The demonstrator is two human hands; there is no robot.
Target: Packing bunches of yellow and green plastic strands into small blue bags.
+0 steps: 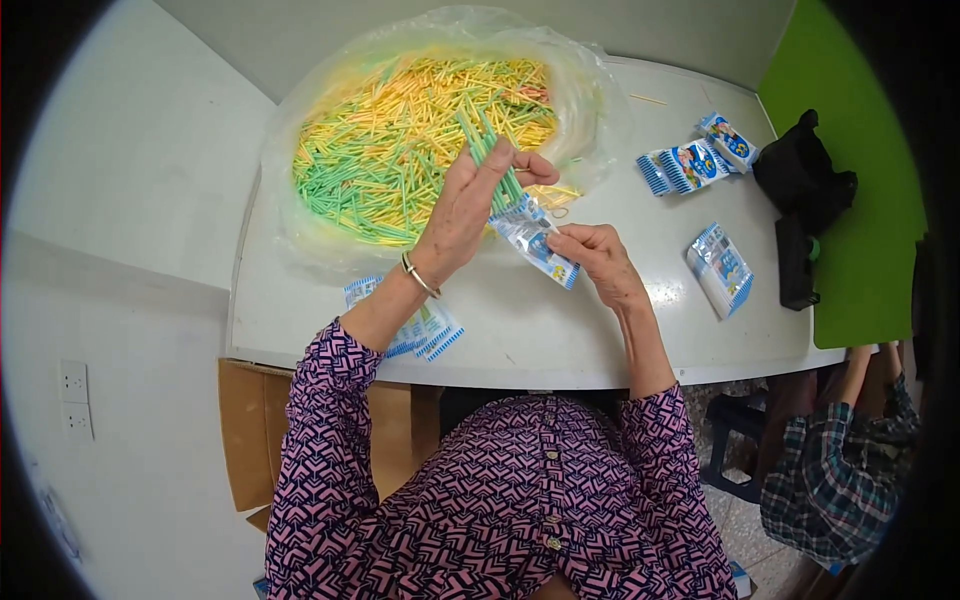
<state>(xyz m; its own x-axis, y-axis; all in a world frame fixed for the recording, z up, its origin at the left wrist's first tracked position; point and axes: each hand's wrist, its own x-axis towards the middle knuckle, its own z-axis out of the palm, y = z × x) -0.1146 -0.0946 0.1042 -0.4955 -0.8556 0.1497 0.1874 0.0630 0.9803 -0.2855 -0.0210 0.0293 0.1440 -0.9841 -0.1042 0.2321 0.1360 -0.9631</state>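
Note:
My left hand (468, 200), a bracelet on its wrist, is closed around a small bundle of thin green sticks (478, 138). The lower ends of the bundle meet the top of a small blue-and-white plastic packet (538, 243); whether they are inside its mouth is hard to make out. My right hand (600, 262) pinches that packet at its right side between thumb and fingers. Just beyond my hands lies a large clear plastic bag (585, 100), its mouth spread wide, heaped with yellow, green and a few orange sticks (400, 130).
Flat packets (432, 330) lie under my left forearm. Plumper packets (692, 165) and a single one (720, 270) rest at the right, by a black device (806, 170) and a green partition (850, 200). A person in a plaid sleeve (835, 470) sits beyond it.

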